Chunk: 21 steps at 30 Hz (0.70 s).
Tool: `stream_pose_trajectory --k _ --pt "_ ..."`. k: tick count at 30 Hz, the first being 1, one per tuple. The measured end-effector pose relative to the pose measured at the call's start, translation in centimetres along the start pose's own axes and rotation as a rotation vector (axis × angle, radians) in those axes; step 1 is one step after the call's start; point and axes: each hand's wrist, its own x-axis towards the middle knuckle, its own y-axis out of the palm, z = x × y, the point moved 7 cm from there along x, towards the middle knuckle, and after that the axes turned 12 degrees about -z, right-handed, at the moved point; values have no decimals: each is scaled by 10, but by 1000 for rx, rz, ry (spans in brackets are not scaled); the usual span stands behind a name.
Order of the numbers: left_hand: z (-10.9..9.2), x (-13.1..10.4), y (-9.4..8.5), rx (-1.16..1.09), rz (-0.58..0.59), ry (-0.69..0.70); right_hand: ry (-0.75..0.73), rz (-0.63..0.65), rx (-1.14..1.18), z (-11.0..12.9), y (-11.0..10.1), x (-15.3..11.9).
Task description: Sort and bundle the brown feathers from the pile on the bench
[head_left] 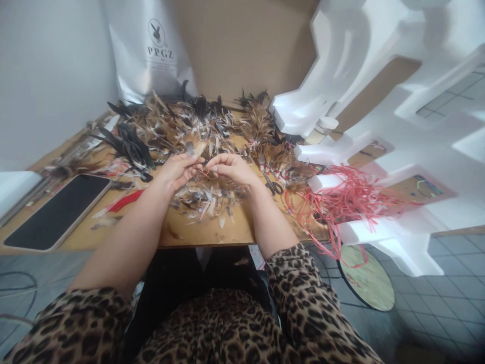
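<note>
Near the middle of the wooden table [212, 232], my left hand [182, 171] is closed on a small feather [197, 148] with a pale brown tip. My right hand [230, 169] pinches a thin reddish strand [209, 175] close beside the left fingertips. The two hands nearly touch. Loose brown and white feathers [206, 201] lie under and in front of them. Behind them spreads a large pile of brown, black and white feathers [162, 121]. Scissors with black handles [275, 188] rest to the right of my right hand.
A phone [58, 211] lies at the left, near a red strip [126, 200]. Red strings [341, 199] hang over white foam pieces [379, 230] at the right. A white bag [151, 55] stands behind the feathers. A round object [367, 278] is below the table edge.
</note>
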Motion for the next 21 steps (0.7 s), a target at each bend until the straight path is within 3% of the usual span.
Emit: stream_pose_trajectory --k 12,21 --pt "-2 -1 0 -38 -8 -4 -28 80 -162 -6 9 0" --pt "-2 -2 2 -20 4 0 4 313 -409 -12 26 -8"
